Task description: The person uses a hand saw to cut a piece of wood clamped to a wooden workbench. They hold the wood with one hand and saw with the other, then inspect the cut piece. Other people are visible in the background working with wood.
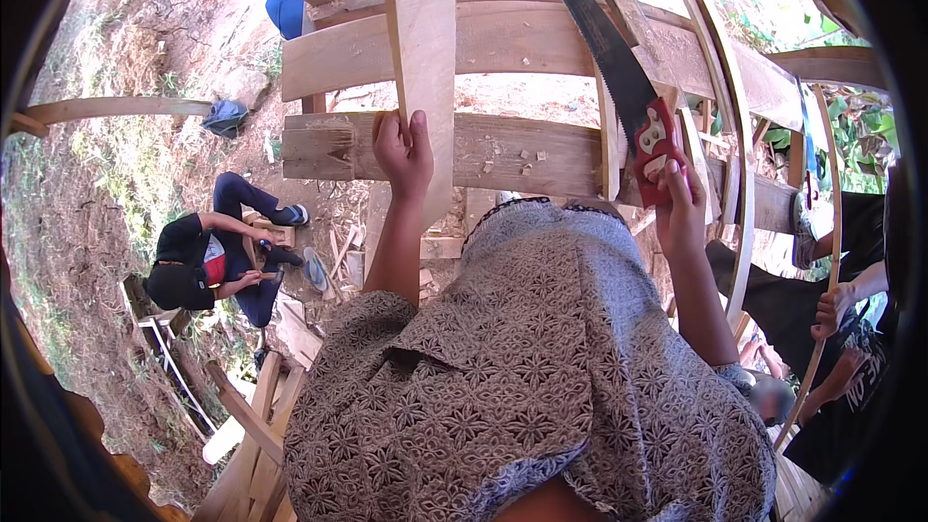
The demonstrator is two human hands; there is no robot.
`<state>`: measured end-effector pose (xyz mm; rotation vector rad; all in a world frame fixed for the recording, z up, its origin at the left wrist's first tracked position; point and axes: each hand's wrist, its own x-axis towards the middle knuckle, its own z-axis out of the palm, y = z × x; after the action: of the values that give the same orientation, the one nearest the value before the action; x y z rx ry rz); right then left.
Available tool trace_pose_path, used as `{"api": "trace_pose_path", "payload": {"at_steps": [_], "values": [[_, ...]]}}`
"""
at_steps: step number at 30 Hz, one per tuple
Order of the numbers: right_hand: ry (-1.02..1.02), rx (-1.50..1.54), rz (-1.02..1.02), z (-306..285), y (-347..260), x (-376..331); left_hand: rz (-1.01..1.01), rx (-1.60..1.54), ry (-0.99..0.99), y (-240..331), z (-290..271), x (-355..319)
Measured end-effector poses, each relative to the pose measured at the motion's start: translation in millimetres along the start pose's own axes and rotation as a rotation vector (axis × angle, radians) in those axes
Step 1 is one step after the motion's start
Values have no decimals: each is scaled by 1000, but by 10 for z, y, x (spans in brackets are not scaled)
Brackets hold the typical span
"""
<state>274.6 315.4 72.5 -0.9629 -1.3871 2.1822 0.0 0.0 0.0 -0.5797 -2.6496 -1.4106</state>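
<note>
My left hand (404,157) grips the left edge of a pale wooden board (425,48), which runs away from me over the workbench with its near end by my waist. In my right hand (681,201) is a handsaw (611,43), held by its red handle with white patches. Its dark toothed blade points away and to the left, apart from the board. Beneath both lie the thick bench planks (522,147), with a gap between them and a few wood chips on top.
At left, a seated person (208,256) in dark clothes handles a tool. Another person's hand (833,311) at right holds a thin wooden strip (817,367). Long bent strips (742,135) lean across the bench's right side. Timber pieces (256,445) lie lower left, and sandals (315,269) sit on the ground.
</note>
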Motion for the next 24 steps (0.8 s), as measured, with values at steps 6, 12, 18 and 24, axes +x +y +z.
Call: {"api": "trace_pose_path", "payload": {"at_steps": [6,12,18,24], "values": [[-54,2,20,-5,18,79,-72,-384,13,388,-510,-329],[-59,-38,58,86,-22,53,-204,-357,320,330,-779,-493],[-118,37,56,16,-45,10,-197,-686,522,612,-902,-427],[-94,83,49,7,-72,-122,-295,-686,366,484,-850,-446]]}}
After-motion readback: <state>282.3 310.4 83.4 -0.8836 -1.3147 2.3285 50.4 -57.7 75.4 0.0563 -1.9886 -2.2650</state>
